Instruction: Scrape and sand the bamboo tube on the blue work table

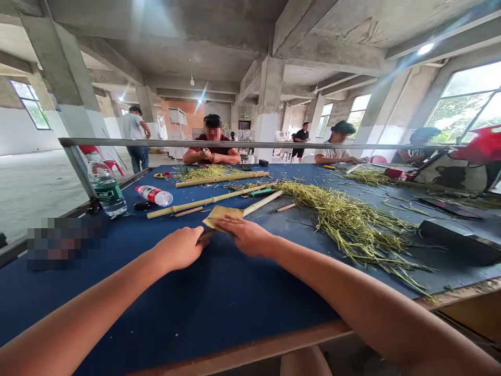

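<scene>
My left hand (pixel 178 248) grips the near end of a thin bamboo stick (pixel 262 203), which runs away from me to the right across the blue work table (pixel 164 318). My right hand (pixel 245 235) lies on a folded sheet of tan sandpaper (pixel 219 215) wrapped over the stick. The fingers press the sheet down, and the stick's middle is hidden beneath it. Both hands are close together near the table's centre. A heap of dry green-yellow bamboo twigs (pixel 352 224) lies just to the right of my right hand.
Two long bamboo poles (pixel 207 203) lie beyond my hands, with short wooden pieces and orange-handled scissors (pixel 162 175) nearby. Plastic water bottles (pixel 105 188) stand at the left edge. A metal rail (pixel 250 144) spans the table. Several co-workers sit beyond it, one handling twigs.
</scene>
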A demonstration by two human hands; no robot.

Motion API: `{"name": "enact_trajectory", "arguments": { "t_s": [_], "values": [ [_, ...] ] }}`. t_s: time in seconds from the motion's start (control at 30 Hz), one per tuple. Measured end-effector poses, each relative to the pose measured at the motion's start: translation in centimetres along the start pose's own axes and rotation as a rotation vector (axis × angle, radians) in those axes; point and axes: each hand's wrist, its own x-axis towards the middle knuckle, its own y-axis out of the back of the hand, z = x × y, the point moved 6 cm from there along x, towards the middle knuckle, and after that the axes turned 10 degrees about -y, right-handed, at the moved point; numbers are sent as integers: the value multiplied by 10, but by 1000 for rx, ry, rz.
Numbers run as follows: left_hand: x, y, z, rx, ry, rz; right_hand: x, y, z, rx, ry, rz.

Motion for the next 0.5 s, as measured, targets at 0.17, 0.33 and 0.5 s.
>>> {"name": "enact_trajectory", "arguments": {
  "t_s": [0.17,0.33,0.5],
  "values": [
    [0,0,-5,29,50,-16,2,1,8,5,7,17],
    [-3,5,-4,48,49,-36,2,18,61,-64,-317,80],
    [0,-1,-2,27,53,-6,-5,1,-6,50,24,15]
  ]
}}
